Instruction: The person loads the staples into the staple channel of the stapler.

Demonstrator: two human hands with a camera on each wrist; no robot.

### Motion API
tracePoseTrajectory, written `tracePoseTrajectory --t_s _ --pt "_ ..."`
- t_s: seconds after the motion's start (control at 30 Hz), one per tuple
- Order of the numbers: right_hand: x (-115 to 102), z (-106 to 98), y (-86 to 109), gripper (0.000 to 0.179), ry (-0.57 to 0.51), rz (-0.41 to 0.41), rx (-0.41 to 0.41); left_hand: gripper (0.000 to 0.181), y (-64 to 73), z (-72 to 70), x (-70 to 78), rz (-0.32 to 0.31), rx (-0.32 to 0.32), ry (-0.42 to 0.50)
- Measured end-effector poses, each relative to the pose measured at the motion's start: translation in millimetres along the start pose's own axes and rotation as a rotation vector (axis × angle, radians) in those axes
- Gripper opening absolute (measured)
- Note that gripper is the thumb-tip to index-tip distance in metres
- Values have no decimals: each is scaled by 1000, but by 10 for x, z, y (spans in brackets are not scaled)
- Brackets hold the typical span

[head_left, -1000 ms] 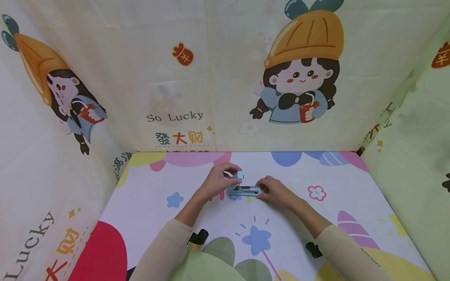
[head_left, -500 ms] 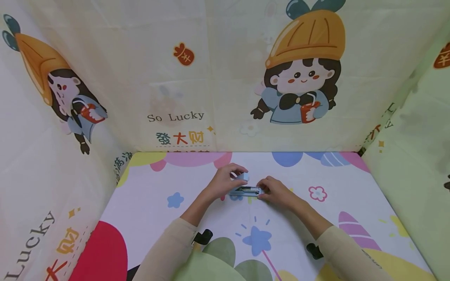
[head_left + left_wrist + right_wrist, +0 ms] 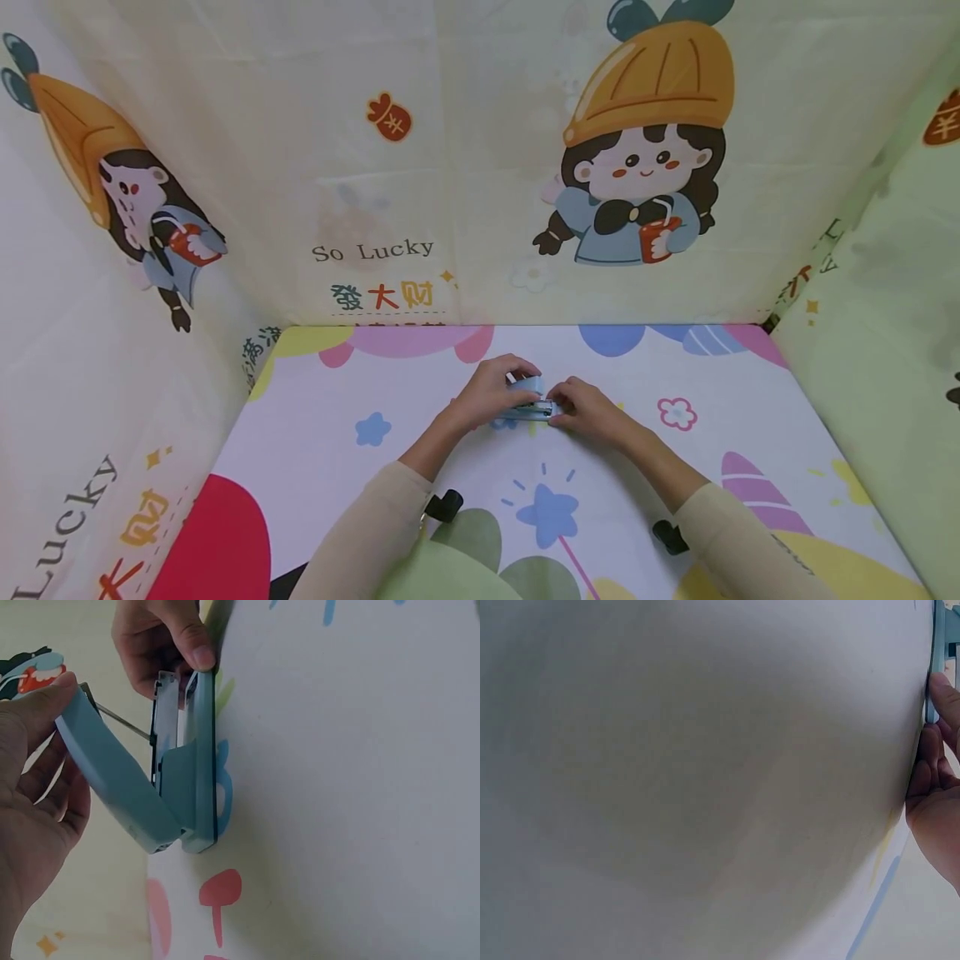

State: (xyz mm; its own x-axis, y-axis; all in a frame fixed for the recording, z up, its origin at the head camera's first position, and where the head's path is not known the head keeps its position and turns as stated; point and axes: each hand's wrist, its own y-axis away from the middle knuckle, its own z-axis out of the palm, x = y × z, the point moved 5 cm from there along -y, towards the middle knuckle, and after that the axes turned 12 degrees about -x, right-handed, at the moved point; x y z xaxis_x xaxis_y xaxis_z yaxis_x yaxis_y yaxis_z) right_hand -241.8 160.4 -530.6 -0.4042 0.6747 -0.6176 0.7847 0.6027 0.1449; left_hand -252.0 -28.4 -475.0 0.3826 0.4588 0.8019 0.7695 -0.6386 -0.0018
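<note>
A light blue stapler (image 3: pixel 199 780) lies on the table with its top cover (image 3: pixel 112 772) swung up on the rear hinge. Under the cover the metal staple channel shows, and a thin rod links it to the cover. My left hand (image 3: pixel 491 392) pinches the front end of the raised cover between thumb and fingers. At the front end of the base, my right hand (image 3: pixel 588 408) grips with its thumb on the near side. In the right wrist view only part of the right hand (image 3: pixel 937 787) and a strip of the stapler base (image 3: pixel 936 645) show at the right edge.
The table (image 3: pixel 615 500) wears a white cloth with printed stars, flowers and coloured shapes. Printed curtains (image 3: pixel 487 208) enclose it at the back and both sides. A black wrist camera (image 3: pixel 445 506) sits on the left sleeve, another (image 3: pixel 670 537) on the right.
My left hand has moved right and slightly down, swinging the stapler's top cover lower over the base. My right hand has kept its grip on the base in the same place.
</note>
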Motion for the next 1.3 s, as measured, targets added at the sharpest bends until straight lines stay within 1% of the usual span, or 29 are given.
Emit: tracePoseTrajectory --t_s 0.23,0.4,0.53,0.63,0.97,1.03,1.23,1.3 --pt "1 -7 9 33 9 -25 23 31 -57 88 -11 -14 -25 -34" --pt "-5 -8 22 32 23 -47 36 31 -69 125 -12 -5 -32 -70" --pt "-9 -14 33 31 32 -44 42 31 -71 141 5 9 -42 -107" --pt "-14 -18 41 30 31 -36 41 31 -63 146 10 0 -47 -125" --pt "-10 -1 31 31 24 -40 36 29 -12 172 -66 -19 -55 -109" --pt "-12 0 36 31 17 -30 36 28 5 173 -84 -25 -58 -108" --pt "-17 -3 47 32 15 -29 41 27 33 164 -118 -14 -59 -92" --pt "-18 -8 52 32 12 -33 41 27 34 163 -126 -15 -57 -103"
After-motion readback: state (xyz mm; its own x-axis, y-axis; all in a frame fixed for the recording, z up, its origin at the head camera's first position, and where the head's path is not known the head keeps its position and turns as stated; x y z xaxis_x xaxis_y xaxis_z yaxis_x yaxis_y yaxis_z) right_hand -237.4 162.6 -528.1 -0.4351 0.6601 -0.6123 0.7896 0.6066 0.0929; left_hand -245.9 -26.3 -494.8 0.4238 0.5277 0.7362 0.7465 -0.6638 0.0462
